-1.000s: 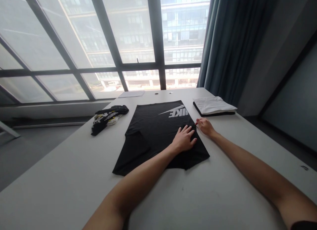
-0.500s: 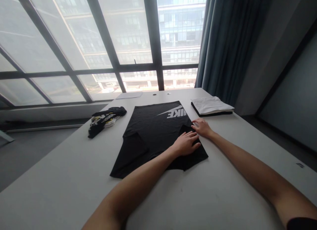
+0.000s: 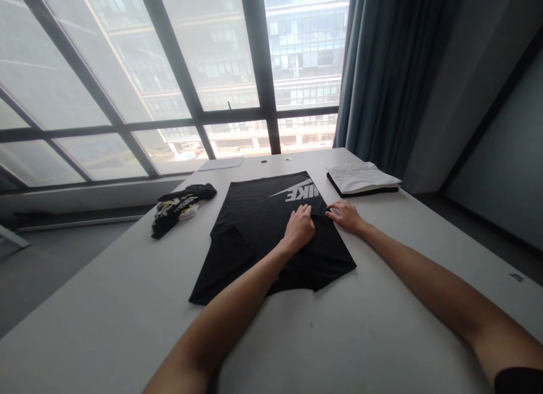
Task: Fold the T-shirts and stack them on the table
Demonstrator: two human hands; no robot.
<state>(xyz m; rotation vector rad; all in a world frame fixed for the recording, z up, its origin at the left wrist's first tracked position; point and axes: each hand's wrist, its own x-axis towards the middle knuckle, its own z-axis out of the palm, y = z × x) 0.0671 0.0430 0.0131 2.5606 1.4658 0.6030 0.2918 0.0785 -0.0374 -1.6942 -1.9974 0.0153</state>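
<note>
A black T-shirt with a white Nike print lies spread on the table, its sides turned inward and the print upside down from here. My left hand rests on the shirt just below the print, at the inner edge of the turned-in right part. Its fingers are bent and close together on the cloth, and their tips are partly hidden. At the shirt's right edge, my right hand has thumb and fingers closed on the fabric, with the wrist low over the table.
Left of the shirt, a crumpled heap of dark printed clothing sits on the white table. White folded cloth lies over black folded cloth at the back right. A pale flat sheet lies near the window; a blue curtain hangs behind.
My left hand has moved left and farther from me, from lying flat on the turned-in part to its inner edge, with fingers drawn together. My right hand stays at the shirt's edge.
</note>
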